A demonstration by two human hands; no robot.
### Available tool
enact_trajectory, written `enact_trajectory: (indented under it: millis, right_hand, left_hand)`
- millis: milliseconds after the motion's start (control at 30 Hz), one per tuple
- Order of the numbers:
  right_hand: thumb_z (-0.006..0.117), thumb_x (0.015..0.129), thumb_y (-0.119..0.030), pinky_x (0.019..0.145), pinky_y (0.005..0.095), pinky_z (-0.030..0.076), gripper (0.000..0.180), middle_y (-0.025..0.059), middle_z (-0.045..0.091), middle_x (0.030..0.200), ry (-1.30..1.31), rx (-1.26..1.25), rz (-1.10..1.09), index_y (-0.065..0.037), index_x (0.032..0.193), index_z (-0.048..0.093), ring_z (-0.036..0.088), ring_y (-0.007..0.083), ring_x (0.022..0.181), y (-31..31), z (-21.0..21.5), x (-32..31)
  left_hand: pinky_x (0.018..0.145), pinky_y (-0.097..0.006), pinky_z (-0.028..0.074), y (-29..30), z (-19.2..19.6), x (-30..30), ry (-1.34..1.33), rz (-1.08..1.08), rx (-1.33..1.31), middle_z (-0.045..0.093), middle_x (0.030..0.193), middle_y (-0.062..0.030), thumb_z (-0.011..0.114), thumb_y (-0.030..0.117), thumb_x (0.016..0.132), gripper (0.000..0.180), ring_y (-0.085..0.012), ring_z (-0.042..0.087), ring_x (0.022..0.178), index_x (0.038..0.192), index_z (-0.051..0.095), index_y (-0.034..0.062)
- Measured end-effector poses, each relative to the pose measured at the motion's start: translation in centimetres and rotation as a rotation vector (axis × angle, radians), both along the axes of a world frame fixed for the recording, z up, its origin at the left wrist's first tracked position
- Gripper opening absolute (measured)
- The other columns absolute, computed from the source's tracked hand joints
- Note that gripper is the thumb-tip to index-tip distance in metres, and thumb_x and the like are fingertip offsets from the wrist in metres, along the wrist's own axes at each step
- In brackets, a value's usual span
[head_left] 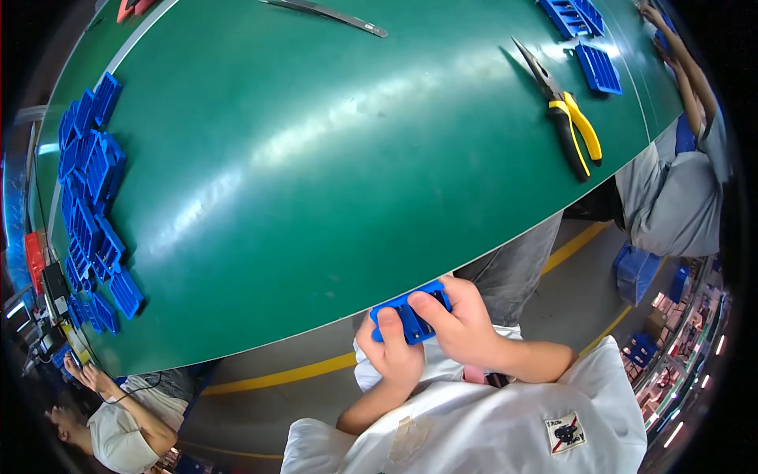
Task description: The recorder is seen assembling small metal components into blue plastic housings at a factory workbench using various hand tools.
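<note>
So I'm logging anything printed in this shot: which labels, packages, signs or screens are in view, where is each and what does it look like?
Patch label: on the white shirt at the lower right, a tilted white rectangle with a dark figure and a red stroke.
Packages, signs, screens: none clear; the shelves at the right edge are too blurred to tell.

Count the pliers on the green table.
1. The pliers, with yellow and black handles, lie at the table's right side, near two blue trays. The long metal tool at the far edge is not pliers.
</note>
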State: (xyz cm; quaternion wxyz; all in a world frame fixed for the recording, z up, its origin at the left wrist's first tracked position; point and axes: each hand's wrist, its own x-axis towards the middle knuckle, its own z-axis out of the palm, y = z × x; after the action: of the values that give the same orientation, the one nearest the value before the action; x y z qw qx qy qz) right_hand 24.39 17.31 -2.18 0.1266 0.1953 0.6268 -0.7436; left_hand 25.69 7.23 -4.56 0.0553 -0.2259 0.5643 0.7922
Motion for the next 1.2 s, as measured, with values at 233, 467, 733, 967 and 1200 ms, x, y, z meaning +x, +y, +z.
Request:
enact_trajectory:
  millis: [233,467,733,967,1200]
  right_hand:
    - [0.052,0.096,-0.018,0.063,0.0215,0.043,0.02,-0.0019,0.059,0.08,-0.104,-0.108,-0.042,0.0,0.095,0.06,0.05,0.0027,0.072,-0.1,0.2,-0.4]
    - [0.048,0.091,-0.053,0.099,0.0364,0.037,0.065,0.0149,0.052,0.121,0.269,-0.154,-0.059,0.004,0.121,0.046,0.048,0.0227,0.117,3.4,-3.8,3.0]
    - [0.072,0.076,-0.047,0.1,0.037,0.036,0.079,0.0148,0.049,0.123,0.512,-0.044,-0.071,0.005,0.129,0.044,0.047,0.0271,0.118,1.6,-5.6,2.7]
    - [0.076,0.077,-0.02,0.073,0.0255,0.046,0.034,0.003,0.062,0.084,0.272,-0.313,-0.098,0.001,0.099,0.061,0.056,0.0098,0.076,-0.8,-4.8,-0.8]
    - [0.077,0.076,-0.024,0.075,0.0288,0.046,0.034,0.0053,0.063,0.091,0.506,-0.051,-0.046,-0.001,0.097,0.064,0.057,0.0131,0.081,-0.4,-5.5,-1.4]
  left_hand:
    - [0.064,-0.022,0.044,-0.8,0.9,-0.7,-0.191,-0.049,0.105,0.06,0.082,-0.0018,0.054,0.024,0.095,0.023,-0.0076,0.053,0.071,0.095,0.06,0.0017]
    - [0.073,-0.024,0.048,-5.5,2.0,-1.9,0.158,-0.597,-0.035,0.063,0.096,-0.0135,0.072,-0.01,0.069,0.026,-0.0161,0.06,0.087,0.094,0.063,-0.0075]
    - [0.078,-0.035,0.05,-1.4,-4.7,-0.4,0.068,-0.128,0.528,0.06,0.102,-0.0118,0.067,-0.012,0.069,0.053,-0.0236,0.061,0.091,0.116,0.05,0.0022]
    - [0.084,-0.031,0.048,-1.7,-4.1,-0.8,0.016,-0.159,0.11,0.059,0.103,-0.0102,0.077,0.0,0.072,0.055,-0.0171,0.059,0.094,0.118,0.047,-0.0037]
    - [0.101,-0.038,0.037,-4.8,-3.9,-1.6,0.315,-0.12,-0.008,0.048,0.126,-0.0139,0.078,0.036,0.074,0.081,-0.0241,0.049,0.117,0.13,0.037,-0.0055]
